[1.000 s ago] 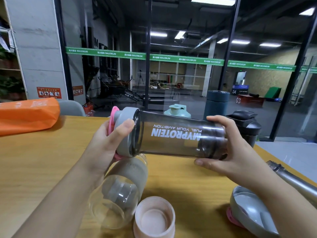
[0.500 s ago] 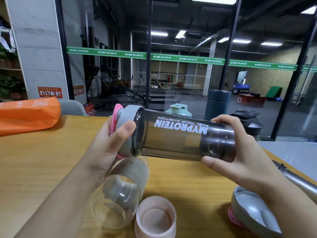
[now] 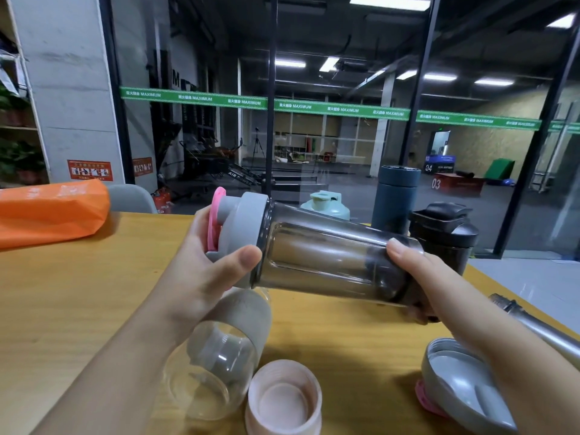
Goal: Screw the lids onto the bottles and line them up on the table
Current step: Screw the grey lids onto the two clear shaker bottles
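Both hands are being kept wrapped round one smoky shaker bottle, which is being held on its side in the air above the wooden table. Its grey lid, with a pink flip cap at the end, is being gripped by the left hand, the thumb curled over the lid's rim and the fingers hidden behind it. The bottle's base is being clasped by the right hand, thumb on top and fingers curled underneath.

Below the left wrist a clear glass bottle in a grey sleeve is lying on its side on the table, uncapped, and just beside its mouth a pale pink lid is resting with its hollow upward. At the lower right another grey lid is lying inside-up, near a steel flask lying down. At the table's far edge a mint bottle, a dark blue flask and a black shaker are standing upright with lids on.
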`<state>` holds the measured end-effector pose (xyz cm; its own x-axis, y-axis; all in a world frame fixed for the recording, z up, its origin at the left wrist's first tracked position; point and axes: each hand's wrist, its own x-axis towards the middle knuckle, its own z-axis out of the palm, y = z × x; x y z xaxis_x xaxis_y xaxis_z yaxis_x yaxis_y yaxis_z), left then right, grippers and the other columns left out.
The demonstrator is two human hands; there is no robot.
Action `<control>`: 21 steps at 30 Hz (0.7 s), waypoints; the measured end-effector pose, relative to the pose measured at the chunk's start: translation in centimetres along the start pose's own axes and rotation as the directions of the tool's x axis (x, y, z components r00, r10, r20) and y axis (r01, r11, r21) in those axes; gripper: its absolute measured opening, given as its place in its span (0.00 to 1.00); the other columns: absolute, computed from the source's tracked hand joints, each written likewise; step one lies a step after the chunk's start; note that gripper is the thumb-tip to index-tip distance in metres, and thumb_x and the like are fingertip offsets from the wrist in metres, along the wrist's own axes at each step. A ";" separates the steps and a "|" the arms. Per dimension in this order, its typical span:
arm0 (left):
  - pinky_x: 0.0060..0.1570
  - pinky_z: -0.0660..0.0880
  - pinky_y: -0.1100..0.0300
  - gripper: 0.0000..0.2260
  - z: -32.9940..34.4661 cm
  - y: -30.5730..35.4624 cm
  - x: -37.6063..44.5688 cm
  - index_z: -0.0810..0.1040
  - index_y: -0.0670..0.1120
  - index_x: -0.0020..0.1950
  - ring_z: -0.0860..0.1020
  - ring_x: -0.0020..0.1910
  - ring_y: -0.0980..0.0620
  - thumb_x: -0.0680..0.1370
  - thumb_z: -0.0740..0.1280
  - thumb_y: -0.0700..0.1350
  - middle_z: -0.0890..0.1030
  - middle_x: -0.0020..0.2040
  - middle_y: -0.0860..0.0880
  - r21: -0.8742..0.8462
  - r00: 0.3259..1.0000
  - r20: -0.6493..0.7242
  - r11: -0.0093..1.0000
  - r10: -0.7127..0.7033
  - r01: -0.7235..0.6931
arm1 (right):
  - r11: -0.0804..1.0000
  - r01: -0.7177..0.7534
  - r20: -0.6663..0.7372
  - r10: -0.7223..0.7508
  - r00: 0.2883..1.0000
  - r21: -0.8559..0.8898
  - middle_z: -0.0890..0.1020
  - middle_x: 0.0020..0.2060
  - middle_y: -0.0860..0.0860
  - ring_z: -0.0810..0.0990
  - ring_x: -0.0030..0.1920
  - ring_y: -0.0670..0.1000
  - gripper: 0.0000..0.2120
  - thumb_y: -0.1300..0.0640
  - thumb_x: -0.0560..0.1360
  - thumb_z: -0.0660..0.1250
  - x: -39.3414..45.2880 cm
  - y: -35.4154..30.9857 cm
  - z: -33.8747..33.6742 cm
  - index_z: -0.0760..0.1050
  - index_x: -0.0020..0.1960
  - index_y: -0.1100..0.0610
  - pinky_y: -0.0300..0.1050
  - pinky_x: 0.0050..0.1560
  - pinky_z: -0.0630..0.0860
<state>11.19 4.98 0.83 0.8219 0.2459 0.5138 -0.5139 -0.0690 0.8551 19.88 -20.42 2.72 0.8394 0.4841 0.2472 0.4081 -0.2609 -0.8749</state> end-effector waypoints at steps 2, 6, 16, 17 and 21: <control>0.31 0.72 0.70 0.56 0.2 0.2 -0.1 0.65 0.53 0.71 0.78 0.33 0.59 0.46 0.80 0.66 0.81 0.40 0.57 -0.003 1.000 -0.001 1.000 0.012 -0.012 | 1.000 -0.002 0.021 0.001 1.000 0.008 0.71 0.31 0.55 0.68 0.24 0.48 0.48 0.25 0.54 0.65 0.3 0.1 0.2 0.73 0.54 0.66 0.39 0.25 0.64; 0.34 0.72 0.64 0.52 0.1 0.3 -0.1 0.67 0.50 0.68 0.77 0.35 0.56 0.49 0.78 0.68 0.80 0.41 0.54 0.020 0.999 -0.041 1.000 0.012 -0.011 | 0.996 0.048 0.030 -0.050 0.998 0.074 0.80 0.38 0.51 0.79 0.30 0.50 0.41 0.28 0.58 0.65 0.3 0.1 0.6 0.70 0.62 0.53 0.43 0.31 0.74; 0.48 0.77 0.47 0.31 0.2 0.2 0.2 0.78 0.49 0.60 0.82 0.44 0.49 0.62 0.69 0.64 0.84 0.51 0.46 -0.079 0.982 -0.111 0.986 -0.152 0.144 | 0.868 0.430 -0.011 -0.446 0.895 -0.248 0.64 0.56 0.24 0.77 0.51 0.32 0.44 0.43 0.55 0.74 -0.7 -1.0 0.9 0.50 0.60 0.23 0.26 0.44 0.73; 0.45 0.77 0.49 0.32 0.2 0.3 0.1 0.78 0.48 0.60 0.82 0.43 0.49 0.62 0.68 0.65 0.84 0.50 0.45 -0.080 0.979 -0.115 0.984 -0.166 0.157 | 0.846 0.451 -0.010 -0.473 0.881 -0.283 0.63 0.56 0.21 0.78 0.51 0.36 0.43 0.42 0.56 0.73 -0.7 -1.1 0.9 0.50 0.60 0.21 0.29 0.45 0.75; 0.38 0.78 0.54 0.32 0.2 0.3 0.1 0.80 0.47 0.57 0.81 0.38 0.49 0.60 0.68 0.66 0.84 0.45 0.44 -0.095 0.974 -0.115 0.978 -0.197 0.187 | 0.801 0.489 -0.028 -0.529 0.848 -0.345 0.65 0.56 0.21 0.80 0.47 0.48 0.41 0.38 0.56 0.72 -0.7 -0.9 0.7 0.51 0.60 0.21 0.38 0.43 0.78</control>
<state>11.15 4.80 1.12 0.8735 0.3639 0.3233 -0.3719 0.0704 0.9256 18.70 -19.91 3.02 0.5057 0.5250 0.6846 0.8612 -0.2603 -0.4366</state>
